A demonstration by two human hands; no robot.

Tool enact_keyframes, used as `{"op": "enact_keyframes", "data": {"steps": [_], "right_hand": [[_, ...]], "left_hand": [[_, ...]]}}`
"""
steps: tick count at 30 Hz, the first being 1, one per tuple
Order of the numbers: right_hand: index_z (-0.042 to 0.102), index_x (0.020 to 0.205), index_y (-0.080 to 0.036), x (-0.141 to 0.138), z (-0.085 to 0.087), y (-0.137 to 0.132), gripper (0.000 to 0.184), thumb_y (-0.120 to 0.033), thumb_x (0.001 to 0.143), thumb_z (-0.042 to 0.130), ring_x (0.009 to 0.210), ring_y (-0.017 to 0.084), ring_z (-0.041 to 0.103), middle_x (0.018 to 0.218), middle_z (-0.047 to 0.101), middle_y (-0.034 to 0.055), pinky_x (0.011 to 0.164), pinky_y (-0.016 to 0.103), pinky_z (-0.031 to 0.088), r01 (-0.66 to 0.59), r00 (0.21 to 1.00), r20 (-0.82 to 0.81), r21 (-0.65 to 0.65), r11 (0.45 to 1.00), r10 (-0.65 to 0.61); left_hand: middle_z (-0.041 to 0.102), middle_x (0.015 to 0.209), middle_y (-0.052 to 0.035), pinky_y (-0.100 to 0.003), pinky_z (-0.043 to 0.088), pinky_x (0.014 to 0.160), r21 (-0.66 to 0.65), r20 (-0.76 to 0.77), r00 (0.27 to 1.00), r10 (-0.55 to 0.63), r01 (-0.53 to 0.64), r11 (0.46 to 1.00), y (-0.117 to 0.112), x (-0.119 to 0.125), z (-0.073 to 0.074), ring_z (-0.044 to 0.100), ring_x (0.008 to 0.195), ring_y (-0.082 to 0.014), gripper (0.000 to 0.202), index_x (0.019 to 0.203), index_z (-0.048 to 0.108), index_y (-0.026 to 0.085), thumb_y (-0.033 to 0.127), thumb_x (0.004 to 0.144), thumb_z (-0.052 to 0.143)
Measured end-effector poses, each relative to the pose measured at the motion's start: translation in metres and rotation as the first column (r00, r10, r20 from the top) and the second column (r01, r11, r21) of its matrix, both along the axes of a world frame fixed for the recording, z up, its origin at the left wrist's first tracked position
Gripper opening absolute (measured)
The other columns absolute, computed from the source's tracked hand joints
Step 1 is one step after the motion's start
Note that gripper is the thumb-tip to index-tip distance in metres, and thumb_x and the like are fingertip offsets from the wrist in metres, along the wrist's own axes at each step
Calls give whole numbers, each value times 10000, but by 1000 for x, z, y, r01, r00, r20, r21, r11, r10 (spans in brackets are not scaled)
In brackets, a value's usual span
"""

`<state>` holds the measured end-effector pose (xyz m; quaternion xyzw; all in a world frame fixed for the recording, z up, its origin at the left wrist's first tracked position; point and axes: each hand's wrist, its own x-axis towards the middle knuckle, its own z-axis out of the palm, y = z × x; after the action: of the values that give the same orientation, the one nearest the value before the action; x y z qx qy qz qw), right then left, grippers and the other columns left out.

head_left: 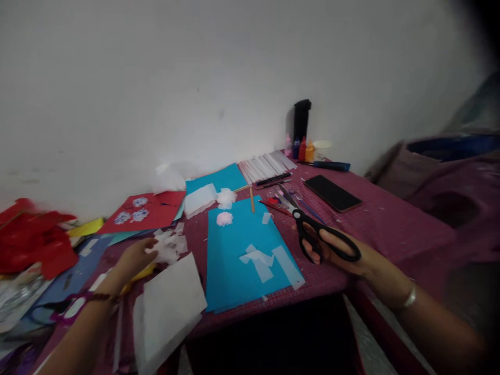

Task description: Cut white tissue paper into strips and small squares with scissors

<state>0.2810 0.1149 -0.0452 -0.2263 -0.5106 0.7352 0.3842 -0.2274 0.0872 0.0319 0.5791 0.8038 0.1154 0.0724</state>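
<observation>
My right hand [365, 259] has its fingers through the black handles of a pair of scissors [300, 217], whose blades point away over the table. At the left, my left hand [135, 257] pinches at a loose heap of white tissue paper pieces [171, 247]. Between my hands lies a blue sheet of paper [230, 260]. Cut strips of thin white paper [262, 264] lie scattered on it, with a pink-white paint blob or flower [224, 219] near its top. Close to my left hand, a stack of white paper [172, 302] sits at the table's front edge.
A red sheet with flower prints [142, 211] lies at the left, near red plastic [35, 239] and purple-handled scissors [70, 308]. Toward the back right are a phone [332, 192], several paint bottles [302, 149], pens [273, 179] and white strips [265, 165]. A wall stands behind.
</observation>
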Motion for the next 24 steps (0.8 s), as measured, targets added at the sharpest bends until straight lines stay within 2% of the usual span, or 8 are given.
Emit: {"op": "enact_keyframes", "data": {"steps": [4,9,11,14,16,19,22,24], "right_hand": [[544,1160,-152,14,-4,-2,488,-552,882,523,627,126,512,834,579,50,587,261,404,24,1000,-20,81,996,-23],[517,1207,-140,17,-14,-1,514,-544,890,523,631,114,516,832,566,38,565,239,398,40,995,-93,48,998,-36],[502,1224,-146,18,-16,-1,488,-517,908,513,631,108,522,849,564,38,565,234,402,55,992,-113,52,997,-49],[491,1228,-148,18,-15,-4,463,-495,922,505,633,109,530,851,559,37,581,241,416,67,992,-114,78,995,-57],[492,1224,-142,19,-13,-6,469,-501,923,504,635,112,527,850,560,39,585,243,417,76,993,-95,105,992,-66],[487,1232,-133,20,-9,-8,484,-507,925,498,638,111,515,848,564,41,598,246,416,96,994,-66,146,985,-87],[487,1235,-135,22,-8,-8,477,-501,931,491,637,111,508,830,560,35,604,248,412,95,995,-49,178,979,-88],[496,1233,-137,24,-8,-9,456,-489,944,471,644,112,504,833,561,38,625,256,406,89,996,-7,223,971,-90]], "left_hand": [[604,1230,-173,-474,445,918,25,-102,971,-216,220,975,9,45,7,578,1088,-365,406,1081,605,133,314,725,533],[677,1116,-64,-319,533,774,-111,111,828,-550,560,821,20,148,-4,657,886,-225,351,1074,656,227,365,779,526],[684,1087,-82,-331,538,767,-125,205,779,-592,621,774,19,183,-13,650,920,-240,375,1095,662,212,292,742,566],[590,1278,-108,-416,443,975,-102,194,721,-666,690,717,15,217,-28,567,1132,-272,623,1276,585,227,100,668,542],[559,1314,-102,-459,351,1049,-47,261,721,-642,673,738,13,227,-37,519,1183,-285,657,1268,607,255,48,650,525],[633,1125,-79,-420,355,1007,58,519,712,-472,522,851,17,231,-46,537,1067,-274,379,974,755,259,100,663,608],[632,860,-48,-321,429,815,91,666,666,-337,376,922,23,229,-47,545,837,-205,133,806,747,222,226,689,685],[553,677,-3,-267,412,618,86,737,626,-253,284,955,24,227,-44,485,638,-147,148,804,700,198,322,729,671]]}}
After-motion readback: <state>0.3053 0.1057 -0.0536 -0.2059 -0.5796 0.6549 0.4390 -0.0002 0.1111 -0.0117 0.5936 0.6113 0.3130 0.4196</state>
